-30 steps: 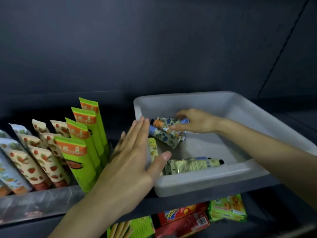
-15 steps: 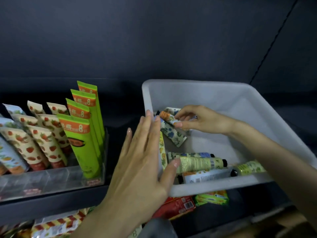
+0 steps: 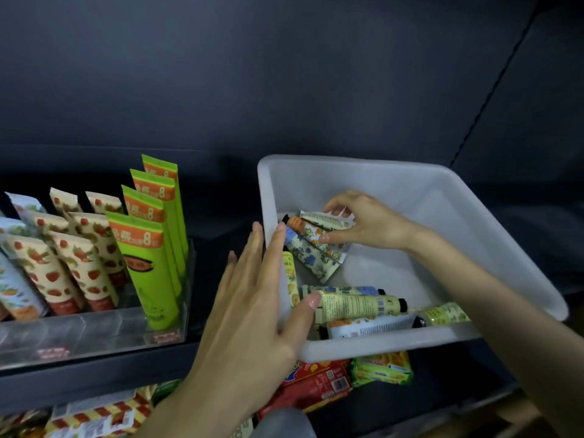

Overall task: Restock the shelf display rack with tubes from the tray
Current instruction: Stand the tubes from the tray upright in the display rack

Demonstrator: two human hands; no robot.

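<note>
Left of my left hand [image 3: 252, 311], the clear plastic display rack [image 3: 94, 336] holds its tall green tubes [image 3: 148, 273] upright, I judge so the labels face out; that hand lies flat, fingers straight, against the white plastic tray [image 3: 379, 184], probably steadying it; right of it, inside the tray, my right hand [image 3: 363, 222] pinches a small orange-flowered tube [image 3: 311, 231].

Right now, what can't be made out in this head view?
- Head view: how many tubes the right hand grips; its fingers cover them.
- Tray's left wall and a yellow tube, partly behind the left hand.
- Rack's left end, cut off by the frame edge.
- Print on the tubes: too small.
</note>
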